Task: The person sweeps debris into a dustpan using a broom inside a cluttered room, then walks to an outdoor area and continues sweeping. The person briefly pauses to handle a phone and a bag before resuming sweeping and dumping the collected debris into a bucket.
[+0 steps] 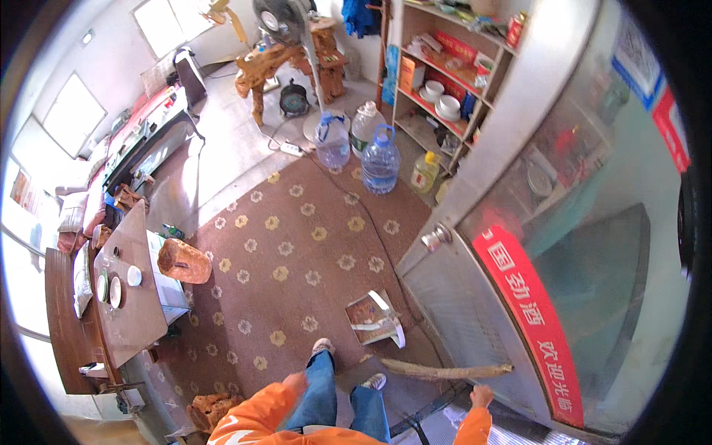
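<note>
My left hand [296, 383] is in front of my left thigh, below an orange sleeve. Its fingers are too small and blurred to read. To the right, my right hand [482, 396] is curled closed beside the lower part of the door, with nothing visible in it. Just beyond that hand, a long pale wooden stick [445, 370] lies across the doorway, one end close to the door. A white-framed dustpan-like tray [373, 317] with a brown inside rests on the patterned carpet ahead of my feet.
The glass door [519, 282] with a metal frame stands open on the right. Water jugs [380, 167] and an oil bottle [425, 173] stand near the shelf unit [445, 44]. At left are a table [137, 319] with dishes and a wooden stump stool [184, 261]. A cable crosses the carpet [297, 245].
</note>
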`<action>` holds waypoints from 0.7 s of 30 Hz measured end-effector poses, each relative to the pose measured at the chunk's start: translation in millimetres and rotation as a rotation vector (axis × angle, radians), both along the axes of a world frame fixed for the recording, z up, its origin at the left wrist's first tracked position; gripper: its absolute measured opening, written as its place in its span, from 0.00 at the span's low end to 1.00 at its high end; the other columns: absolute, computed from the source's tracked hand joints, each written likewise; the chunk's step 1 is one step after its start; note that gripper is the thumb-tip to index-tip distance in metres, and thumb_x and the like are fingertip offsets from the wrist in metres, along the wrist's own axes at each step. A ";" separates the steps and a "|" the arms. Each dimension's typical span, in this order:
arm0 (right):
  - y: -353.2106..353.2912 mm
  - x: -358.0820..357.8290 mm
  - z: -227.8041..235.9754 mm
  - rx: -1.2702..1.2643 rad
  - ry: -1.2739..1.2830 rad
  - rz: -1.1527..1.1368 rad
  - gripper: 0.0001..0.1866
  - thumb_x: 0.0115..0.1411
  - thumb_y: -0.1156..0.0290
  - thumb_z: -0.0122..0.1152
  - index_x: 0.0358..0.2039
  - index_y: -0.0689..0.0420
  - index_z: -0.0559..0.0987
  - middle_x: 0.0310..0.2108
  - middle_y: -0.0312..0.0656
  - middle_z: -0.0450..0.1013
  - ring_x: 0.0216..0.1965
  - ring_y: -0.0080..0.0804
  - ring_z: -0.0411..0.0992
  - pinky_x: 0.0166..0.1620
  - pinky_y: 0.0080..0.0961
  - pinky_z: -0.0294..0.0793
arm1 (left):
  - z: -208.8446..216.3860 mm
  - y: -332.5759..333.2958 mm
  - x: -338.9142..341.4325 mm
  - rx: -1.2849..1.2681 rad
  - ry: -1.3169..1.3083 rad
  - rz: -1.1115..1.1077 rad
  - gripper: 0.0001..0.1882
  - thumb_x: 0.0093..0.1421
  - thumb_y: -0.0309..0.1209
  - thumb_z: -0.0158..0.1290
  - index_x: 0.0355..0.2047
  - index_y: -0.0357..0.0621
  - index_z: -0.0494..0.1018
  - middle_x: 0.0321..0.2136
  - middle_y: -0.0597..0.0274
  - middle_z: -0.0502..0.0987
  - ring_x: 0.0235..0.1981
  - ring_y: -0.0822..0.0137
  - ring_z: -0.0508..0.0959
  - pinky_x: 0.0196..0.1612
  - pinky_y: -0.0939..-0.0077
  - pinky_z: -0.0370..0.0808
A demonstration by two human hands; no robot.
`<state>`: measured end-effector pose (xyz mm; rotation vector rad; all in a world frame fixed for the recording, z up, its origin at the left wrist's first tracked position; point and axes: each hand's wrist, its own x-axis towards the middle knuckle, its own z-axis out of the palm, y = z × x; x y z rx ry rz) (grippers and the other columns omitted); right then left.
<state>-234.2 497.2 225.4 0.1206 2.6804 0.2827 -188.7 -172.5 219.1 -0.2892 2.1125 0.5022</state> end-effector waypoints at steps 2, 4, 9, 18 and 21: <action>-18.7 37.7 1.5 0.060 -0.167 -0.379 0.10 0.51 0.59 0.59 0.23 0.48 0.85 0.26 0.42 0.79 0.31 0.42 0.78 0.32 0.39 0.77 | -14.0 -28.9 2.9 -0.054 -0.034 -0.070 0.16 0.57 0.41 0.51 0.34 0.42 0.80 0.34 0.45 0.80 0.39 0.46 0.81 0.41 0.52 0.77; -62.3 37.5 12.7 -0.127 -0.128 -0.740 0.12 0.52 0.58 0.57 0.23 0.49 0.84 0.25 0.42 0.79 0.29 0.41 0.78 0.32 0.38 0.76 | 10.0 -58.0 23.5 -0.069 -0.036 -0.016 0.16 0.57 0.42 0.51 0.34 0.44 0.81 0.35 0.46 0.81 0.39 0.47 0.81 0.42 0.54 0.77; -227.9 -26.5 37.9 -0.430 -0.208 -0.798 0.16 0.56 0.57 0.53 0.20 0.52 0.83 0.22 0.43 0.78 0.24 0.39 0.76 0.30 0.36 0.76 | 3.4 -133.0 43.4 -0.068 0.007 0.373 0.16 0.55 0.43 0.57 0.36 0.48 0.82 0.36 0.50 0.81 0.40 0.51 0.81 0.44 0.59 0.78; -388.8 -137.7 65.2 -0.686 -0.299 -0.677 0.25 0.61 0.56 0.45 0.16 0.57 0.81 0.16 0.44 0.76 0.16 0.34 0.74 0.27 0.31 0.75 | 75.1 -288.3 -144.4 0.122 0.270 0.785 0.15 0.58 0.40 0.54 0.27 0.41 0.81 0.20 0.60 0.81 0.24 0.67 0.81 0.34 0.71 0.77; -469.8 -231.4 99.9 -0.755 -0.066 -0.641 0.26 0.59 0.54 0.50 0.11 0.59 0.74 0.09 0.41 0.68 0.11 0.35 0.68 0.22 0.38 0.69 | 110.8 -324.2 -192.1 0.134 0.328 0.882 0.11 0.58 0.35 0.54 0.26 0.40 0.80 0.19 0.60 0.80 0.23 0.69 0.80 0.33 0.71 0.77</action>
